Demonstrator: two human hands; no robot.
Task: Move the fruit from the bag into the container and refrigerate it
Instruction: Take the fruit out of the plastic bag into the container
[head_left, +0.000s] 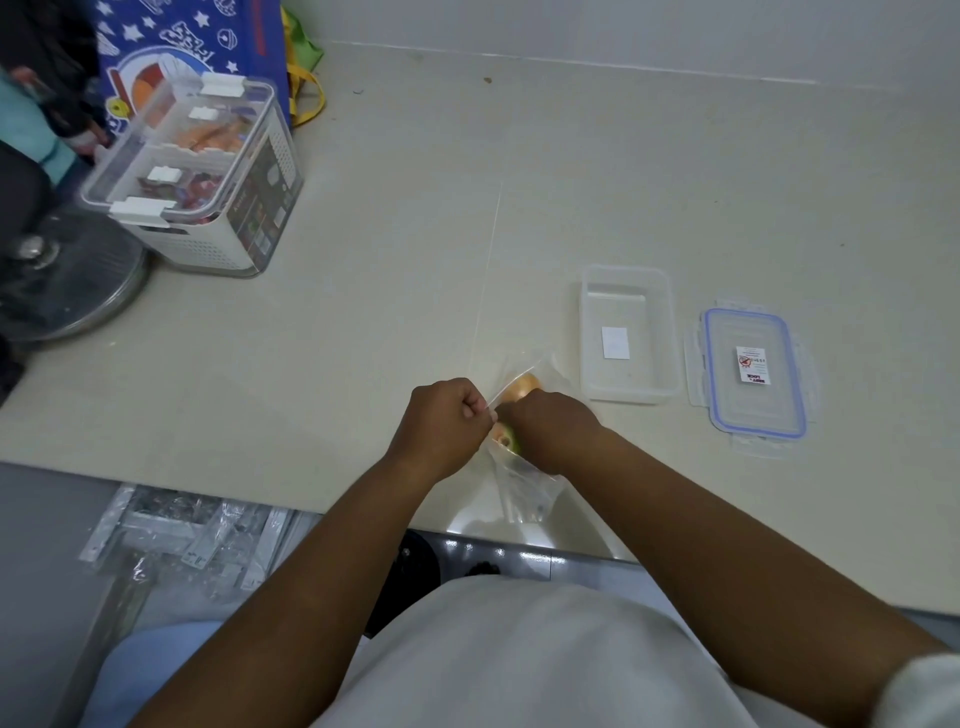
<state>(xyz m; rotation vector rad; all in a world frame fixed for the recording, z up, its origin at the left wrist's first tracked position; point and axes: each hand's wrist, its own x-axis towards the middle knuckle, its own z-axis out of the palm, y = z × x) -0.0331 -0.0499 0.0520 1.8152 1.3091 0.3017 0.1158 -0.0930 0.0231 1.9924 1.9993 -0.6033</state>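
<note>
Both hands at centre, bag not yet emptied.
Left hand (447, 421) and right hand (550, 428) pinch shut on the clear bag (524, 483); fruit (522, 387) inside, partly hidden, kind unclear. Container (628, 291) at two o'clock sits empty, lid (753, 371) beside it. No refrigerator visible.

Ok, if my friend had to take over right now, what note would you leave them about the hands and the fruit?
Left hand and right hand: both pinch the clear bag at its top, near the counter's front edge.
Fruit: inside the bag; none moved yet.
Container: open and empty, just right of the bag.
Lid: lying off, right of the container.
Done: container opened.
Left: open the bag, move the fruit over, snap on the lid, refrigerate.
</note>
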